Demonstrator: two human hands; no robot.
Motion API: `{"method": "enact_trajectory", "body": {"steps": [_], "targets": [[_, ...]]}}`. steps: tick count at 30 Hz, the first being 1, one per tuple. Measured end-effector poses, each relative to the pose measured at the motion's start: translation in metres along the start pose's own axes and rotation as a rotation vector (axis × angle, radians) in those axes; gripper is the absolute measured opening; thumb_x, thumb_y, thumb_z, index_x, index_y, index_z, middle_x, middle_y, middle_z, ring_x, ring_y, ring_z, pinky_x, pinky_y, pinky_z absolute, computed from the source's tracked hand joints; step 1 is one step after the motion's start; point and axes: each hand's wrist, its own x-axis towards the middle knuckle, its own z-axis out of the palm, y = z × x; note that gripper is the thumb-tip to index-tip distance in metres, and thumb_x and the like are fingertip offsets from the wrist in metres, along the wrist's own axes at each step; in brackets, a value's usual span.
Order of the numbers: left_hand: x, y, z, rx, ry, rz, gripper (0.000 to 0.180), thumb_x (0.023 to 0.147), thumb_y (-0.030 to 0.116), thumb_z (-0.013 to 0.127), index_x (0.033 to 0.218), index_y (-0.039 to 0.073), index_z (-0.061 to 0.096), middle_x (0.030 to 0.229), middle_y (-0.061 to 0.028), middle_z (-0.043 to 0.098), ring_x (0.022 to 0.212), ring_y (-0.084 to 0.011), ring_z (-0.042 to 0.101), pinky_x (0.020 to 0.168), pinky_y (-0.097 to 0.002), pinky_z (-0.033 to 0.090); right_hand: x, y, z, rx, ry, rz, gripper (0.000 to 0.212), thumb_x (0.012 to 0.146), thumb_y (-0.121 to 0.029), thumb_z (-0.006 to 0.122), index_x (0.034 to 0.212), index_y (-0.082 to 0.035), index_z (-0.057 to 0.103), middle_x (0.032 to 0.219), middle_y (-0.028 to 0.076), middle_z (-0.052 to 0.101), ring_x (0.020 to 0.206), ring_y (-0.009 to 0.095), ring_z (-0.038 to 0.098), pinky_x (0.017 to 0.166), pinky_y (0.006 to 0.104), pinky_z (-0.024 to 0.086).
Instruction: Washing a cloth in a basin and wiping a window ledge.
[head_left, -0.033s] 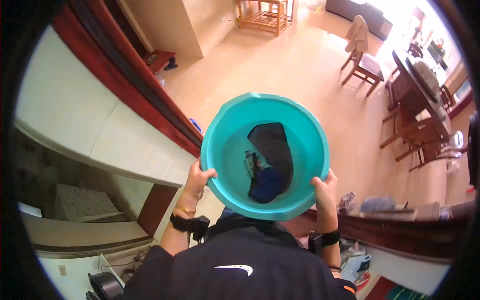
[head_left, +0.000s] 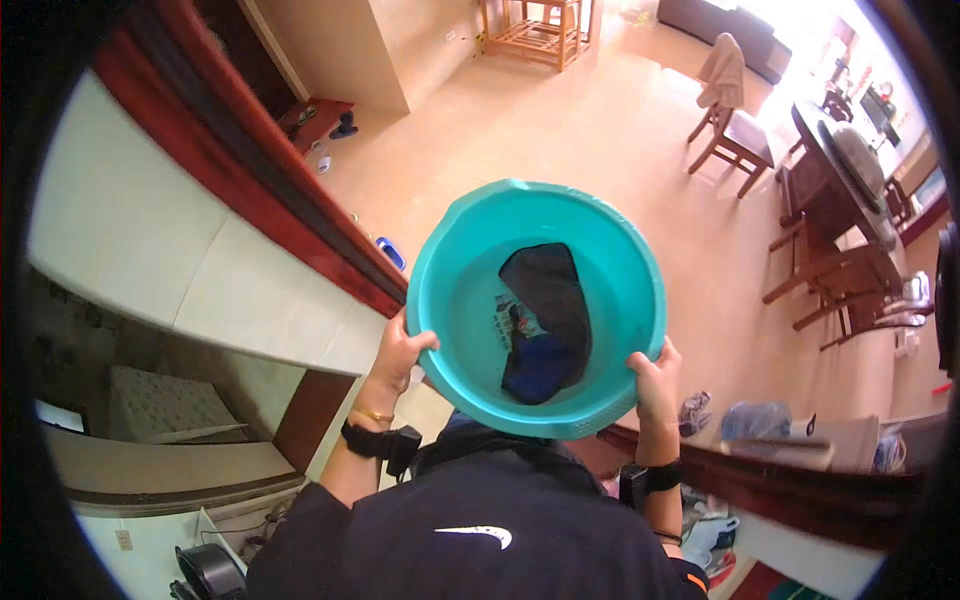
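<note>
A round turquoise plastic basin (head_left: pixel 470 390) is held out in front of my body, its open top facing up. My left hand (head_left: pixel 399 355) grips the left rim, thumb over the edge. On the opposite side, my right hand (head_left: pixel 656 380) clasps the lower right rim the same way. Inside lies a dark grey and blue piece of cloth (head_left: pixel 565 315), curved along the basin's floor. A small printed packet or label (head_left: pixel 503 318) shows beside it; which one I cannot tell. The fingers under the rim are hidden.
A dark red door frame (head_left: pixel 270 165) runs along the left. Ahead on the tiled floor stand a chair (head_left: pixel 735 140) with a cloth over its back and a wooden rack (head_left: pixel 535 40). A dark table (head_left: pixel 840 165) is at the right. A blue slipper (head_left: pixel 391 253) lies near the frame.
The basin sits slightly further right and higher in view, still in both hands. More of the blue slipper and of the things at the lower right shows.
</note>
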Motion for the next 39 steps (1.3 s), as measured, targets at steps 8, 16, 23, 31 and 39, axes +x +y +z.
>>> {"method": "enact_trajectory", "body": {"steps": [8, 16, 23, 31, 39], "targets": [[0.257, 0.052, 0.086, 0.029, -0.185, -0.034, 0.048, 0.066, -0.005, 0.058, 0.114, -0.005, 0.057, 0.099, -0.008, 0.065, 0.085, -0.016, 0.062, 0.075, -0.0289, 0.051, 0.195, -0.063, 0.027, 0.016, 0.211, 0.029, 0.044, 0.066, 0.001, 0.055, 0.11, 0.007, 0.059, 0.093, 0.009, 0.066, 0.085, 0.018, 0.062, 0.079, 0.0315, 0.05], [0.507, 0.135, 0.212, 0.032, -0.338, -0.064, 0.048, 0.067, -0.003, 0.057, 0.115, -0.004, 0.055, 0.096, -0.0082, 0.064, 0.082, -0.0167, 0.062, 0.073, -0.0278, 0.052, 0.43, -0.126, 0.034, 0.016, 0.325, 0.045, 0.039, 0.069, 0.002, 0.054, 0.108, 0.008, 0.057, 0.092, 0.01, 0.065, 0.078, 0.017, 0.062, 0.073, 0.0296, 0.051], [0.67, 0.194, 0.308, 0.044, -0.314, -0.015, 0.049, 0.067, -0.002, 0.058, 0.115, -0.004, 0.055, 0.096, -0.0081, 0.064, 0.081, -0.0168, 0.062, 0.071, -0.0275, 0.052, 0.644, -0.177, 0.027, -0.006, 0.305, -0.056, 0.038, 0.069, 0.002, 0.052, 0.106, 0.008, 0.058, 0.089, 0.01, 0.065, 0.077, 0.017, 0.062, 0.072, 0.0296, 0.051], [0.875, 0.26, 0.411, -0.002, -0.184, -0.018, 0.047, 0.066, -0.004, 0.059, 0.112, -0.002, 0.056, 0.093, -0.0075, 0.064, 0.08, -0.016, 0.062, 0.069, -0.0278, 0.052, 0.915, -0.222, 0.03, -0.033, 0.171, 0.008, 0.04, 0.068, 0.003, 0.054, 0.107, 0.009, 0.058, 0.091, 0.011, 0.066, 0.078, 0.018, 0.063, 0.073, 0.0303, 0.052], [1.137, 0.305, 0.514, 0.027, -0.219, 0.017, 0.046, 0.067, -0.006, 0.058, 0.113, -0.003, 0.057, 0.092, -0.0073, 0.065, 0.077, -0.0155, 0.063, 0.069, -0.0285, 0.053, 1.189, -0.241, 0.049, 0.032, 0.191, -0.023, 0.039, 0.066, 0.002, 0.054, 0.104, 0.009, 0.058, 0.089, 0.01, 0.065, 0.076, 0.017, 0.063, 0.071, 0.0292, 0.051]]}}
